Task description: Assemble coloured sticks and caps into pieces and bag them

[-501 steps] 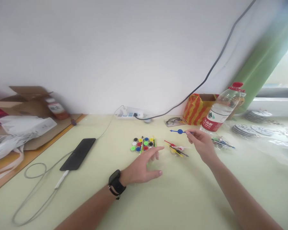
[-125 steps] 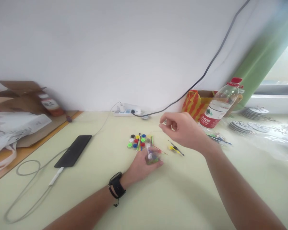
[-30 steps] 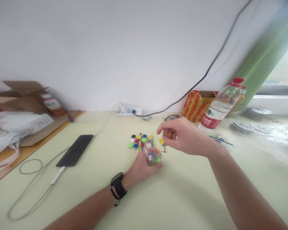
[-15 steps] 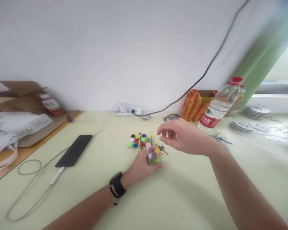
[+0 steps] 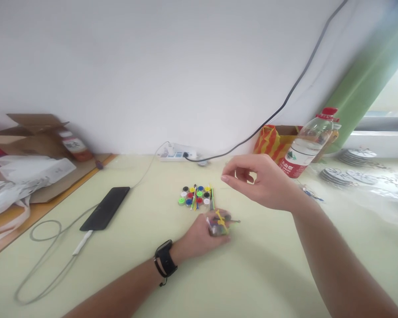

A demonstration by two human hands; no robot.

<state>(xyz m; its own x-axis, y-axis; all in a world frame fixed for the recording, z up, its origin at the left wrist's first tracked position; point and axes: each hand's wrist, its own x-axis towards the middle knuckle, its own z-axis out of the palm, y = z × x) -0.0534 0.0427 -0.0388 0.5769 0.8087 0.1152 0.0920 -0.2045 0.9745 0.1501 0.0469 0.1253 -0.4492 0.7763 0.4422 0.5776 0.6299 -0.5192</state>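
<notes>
My left hand (image 5: 202, 234) is wrapped round a small clear container (image 5: 215, 229) low over the table. Coloured plastic pieces poke out of it, among them a yellow stick-like piece (image 5: 221, 218); the rest are blurred. Up and to the right, my right hand (image 5: 257, 179) hangs in the air with its fingers curled and thumb and forefinger pinched together. Whatever may be between those fingertips is too small to make out. Behind my left hand lie rows of small round coloured wheel-like pieces (image 5: 190, 195), with thin coloured sticks (image 5: 212, 197) among and beside them.
A black phone (image 5: 105, 208) with a grey cable lies at left. A power strip (image 5: 177, 156) sits against the wall. To the right stand a water bottle (image 5: 305, 148) and a striped bag (image 5: 268, 142), with stacked discs (image 5: 334, 176) beyond. Cardboard (image 5: 36, 137) fills the far left.
My left hand has moved slightly right and toward me with the clear container. My right hand's thumb and forefinger have come together. The view has shifted a little.
</notes>
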